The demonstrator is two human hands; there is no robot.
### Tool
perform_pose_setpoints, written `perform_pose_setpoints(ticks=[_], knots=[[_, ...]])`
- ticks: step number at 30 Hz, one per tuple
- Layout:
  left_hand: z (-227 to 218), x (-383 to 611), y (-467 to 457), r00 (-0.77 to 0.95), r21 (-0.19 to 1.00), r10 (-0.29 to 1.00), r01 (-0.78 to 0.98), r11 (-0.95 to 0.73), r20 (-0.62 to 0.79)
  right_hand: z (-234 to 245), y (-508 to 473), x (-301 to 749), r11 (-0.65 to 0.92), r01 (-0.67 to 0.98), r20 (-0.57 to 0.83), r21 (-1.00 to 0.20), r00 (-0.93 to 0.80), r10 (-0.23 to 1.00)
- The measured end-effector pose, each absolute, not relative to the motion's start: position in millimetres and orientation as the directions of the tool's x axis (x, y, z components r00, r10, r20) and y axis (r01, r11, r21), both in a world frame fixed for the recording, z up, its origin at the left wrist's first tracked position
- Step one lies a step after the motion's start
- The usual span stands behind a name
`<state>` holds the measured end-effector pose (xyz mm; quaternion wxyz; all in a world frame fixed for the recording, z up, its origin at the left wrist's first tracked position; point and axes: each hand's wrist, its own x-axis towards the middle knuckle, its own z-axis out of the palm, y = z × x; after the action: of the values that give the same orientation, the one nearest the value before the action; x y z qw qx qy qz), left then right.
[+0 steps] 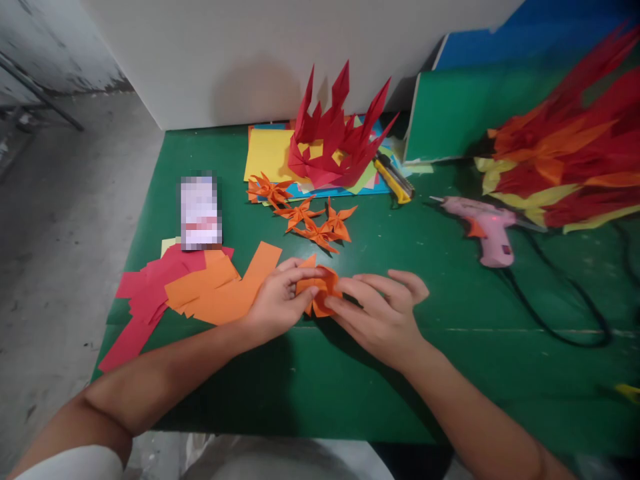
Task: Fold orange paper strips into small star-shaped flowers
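Between my hands, above the front of the green table, is a folded orange paper piece [326, 303] with pointed petals. My left hand [283, 297] pinches its left side between thumb and fingers. On the other side, my right hand [383, 307] has thumb and fingertips closed on the right edge of the same piece. Fingers hide part of the folds. Just beyond lie several finished-looking orange paper flowers [320, 232]. Fanned orange paper strips [215, 293] lie close to my left hand, with red paper strips [145, 287] further left.
A red spiky paper crown [333, 157] stands on stacked coloured paper [265, 153] at the back, beside a yellow cutter knife [395, 179]. A pink glue gun [483, 227] with a black cord [565, 327] lies right, near a red-orange paper flame shape [570, 153]. A blurred phone [201, 213] lies left.
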<state>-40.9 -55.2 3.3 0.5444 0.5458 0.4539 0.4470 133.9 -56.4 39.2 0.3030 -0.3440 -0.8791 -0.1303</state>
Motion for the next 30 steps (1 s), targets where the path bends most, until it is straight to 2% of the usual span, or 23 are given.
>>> perform_pose_setpoints(ticks=[3,6,8,10,12,14,17,20,26,30], knots=[[1.7,-40.8,-55.7,0.195,1.000,0.981,0.006,-0.007,0.006,36.4,-56.4,136.2,0.736,0.677,0.606,-0.015,-0.579,0.546],[2.0,-41.0,-55.4,0.191,0.999,0.981,-0.003,-0.040,0.040,33.2,-55.9,139.3,0.751,0.646,0.584,-0.140,-0.558,0.589],[3.6,-41.5,-55.0,0.168,0.998,0.983,-0.012,-0.069,0.070,31.2,-55.0,141.5,0.738,0.605,0.560,-0.298,-0.515,0.649],[6.0,-42.3,-54.6,0.142,0.997,0.987,-0.022,-0.075,0.077,29.0,-53.3,143.1,0.669,0.544,0.515,-0.507,-0.431,0.741],[8.8,-43.3,-54.4,0.135,0.998,0.989,0.016,-0.066,0.063,26.7,-50.7,143.6,0.548,0.441,0.429,-0.711,-0.345,0.835],[11.2,-44.0,-54.4,0.119,0.996,0.991,0.044,-0.074,0.068,25.5,-47.8,142.6,0.399,0.354,0.281,-0.846,-0.341,0.897],[12.6,-43.8,-55.1,0.120,0.996,0.989,0.005,-0.089,0.088,27.3,-44.4,139.2,0.357,0.381,0.155,-0.853,-0.468,0.870],[11.0,-41.8,-56.8,0.146,0.994,0.985,-0.057,-0.089,0.096,30.7,-43.1,135.9,0.399,0.403,0.154,-0.823,-0.519,0.841],[10.1,-39.3,-59.8,0.143,0.992,0.985,-0.095,-0.087,0.100,31.7,-43.1,134.5,0.384,0.391,0.165,-0.836,-0.489,0.857],[15.4,-39.5,-60.8,0.169,0.990,0.985,-0.137,-0.019,0.042,32.2,-43.5,134.5,0.391,0.396,0.178,-0.831,-0.476,0.861]])
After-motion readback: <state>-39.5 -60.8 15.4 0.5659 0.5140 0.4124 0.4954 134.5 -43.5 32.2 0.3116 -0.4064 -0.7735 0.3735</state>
